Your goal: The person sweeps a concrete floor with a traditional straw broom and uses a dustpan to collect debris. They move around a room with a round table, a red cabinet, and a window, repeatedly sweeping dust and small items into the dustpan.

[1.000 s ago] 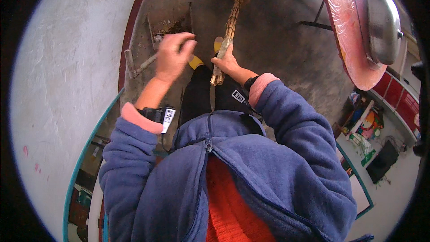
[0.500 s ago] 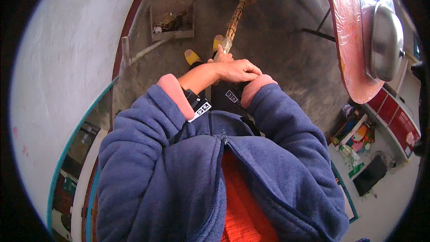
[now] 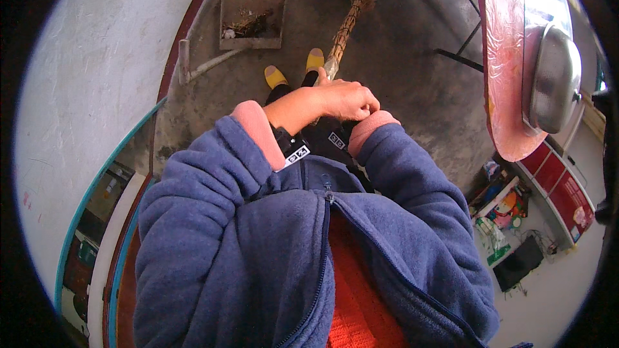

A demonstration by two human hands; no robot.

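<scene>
My left hand [image 3: 348, 100] reaches across to my right wrist, its bent fingers closed on the pink sleeve cuff [image 3: 374, 129] there. Beneath it, my right hand [image 3: 323, 77] grips the handle of a straw broom [image 3: 343, 35]. Most of that hand is hidden by the left one; little more than a thumb shows. The broom slants away from me, its bristles at the far end on the grey floor. Left of the broom, a dustpan [image 3: 258, 44] holds straw and litter, with a pale pipe-like handle pointing toward the wall.
Yellow-toed shoes [image 3: 276, 77] are on my feet. At right stands a table with a plastic-covered pink top [image 3: 506, 90], carrying a lidded metal pan [image 3: 558, 80]; its dark legs reach the floor. A shelf with packages [image 3: 509, 209] lies lower right. A white wall [image 3: 97, 58] rises at left.
My left hand has shifted slightly right and down at the right cuff, covering more of my right hand. The whole view has moved a little; the broom stays in my right hand.
</scene>
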